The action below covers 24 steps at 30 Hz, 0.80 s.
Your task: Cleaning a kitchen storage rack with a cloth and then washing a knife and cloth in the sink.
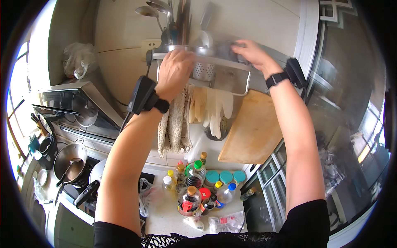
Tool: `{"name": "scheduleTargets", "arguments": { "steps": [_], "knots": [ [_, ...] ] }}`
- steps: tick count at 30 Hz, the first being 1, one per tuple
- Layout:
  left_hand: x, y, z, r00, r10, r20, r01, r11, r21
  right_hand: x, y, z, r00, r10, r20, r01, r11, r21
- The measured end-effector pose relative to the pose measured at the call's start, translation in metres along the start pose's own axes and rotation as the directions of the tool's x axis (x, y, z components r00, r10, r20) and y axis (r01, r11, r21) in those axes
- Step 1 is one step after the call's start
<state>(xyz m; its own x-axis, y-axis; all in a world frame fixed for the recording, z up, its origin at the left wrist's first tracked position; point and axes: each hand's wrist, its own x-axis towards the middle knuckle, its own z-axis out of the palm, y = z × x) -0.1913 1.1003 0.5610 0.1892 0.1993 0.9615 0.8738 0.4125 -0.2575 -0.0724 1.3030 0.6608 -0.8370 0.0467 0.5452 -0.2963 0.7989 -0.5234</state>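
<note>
Both hands are raised to a metal wall rack (221, 63). My left hand (178, 63) is at the rack's left part, in front of a utensil holder with ladles (147, 11) and chopsticks (183, 24); its fingertips are hidden. My right hand (248, 52) is at the rack's right part, fingers bent by a blurred dark item; whether it grips this is unclear. Between the hands stands a perforated metal holder (203, 71) with blurred utensils. Below hang a knitted cloth (175, 124) and pale rubber gloves (218, 105).
A wooden cutting board (252, 130) leans below my right hand. Bottles (196, 176) and teal-lidded jars (212, 177) crowd the white counter (161, 223). At left are a range hood (93, 108), a wok (69, 161) and a pan handle. Glazed doors (273, 192) stand at right.
</note>
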Motion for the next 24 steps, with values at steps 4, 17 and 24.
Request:
{"name": "scheduleTargets", "arguments": {
  "steps": [4,17,24],
  "knots": [
    [-0.023,-0.005,-0.018,0.938,-0.281,-0.204,0.299,0.952,0.063,-0.013,0.020,-0.020,0.942,-0.063,-0.331,0.230,0.838,0.495],
    [-0.061,-0.038,0.004,0.808,-0.587,-0.053,0.569,0.800,-0.189,-0.004,0.026,0.095,0.516,-0.766,-0.384,0.274,0.572,-0.773],
    [-0.064,-0.040,0.004,0.817,-0.571,-0.073,0.559,0.817,-0.139,0.020,0.004,0.148,0.393,-0.828,-0.399,0.340,0.534,-0.774]
  ]
}}
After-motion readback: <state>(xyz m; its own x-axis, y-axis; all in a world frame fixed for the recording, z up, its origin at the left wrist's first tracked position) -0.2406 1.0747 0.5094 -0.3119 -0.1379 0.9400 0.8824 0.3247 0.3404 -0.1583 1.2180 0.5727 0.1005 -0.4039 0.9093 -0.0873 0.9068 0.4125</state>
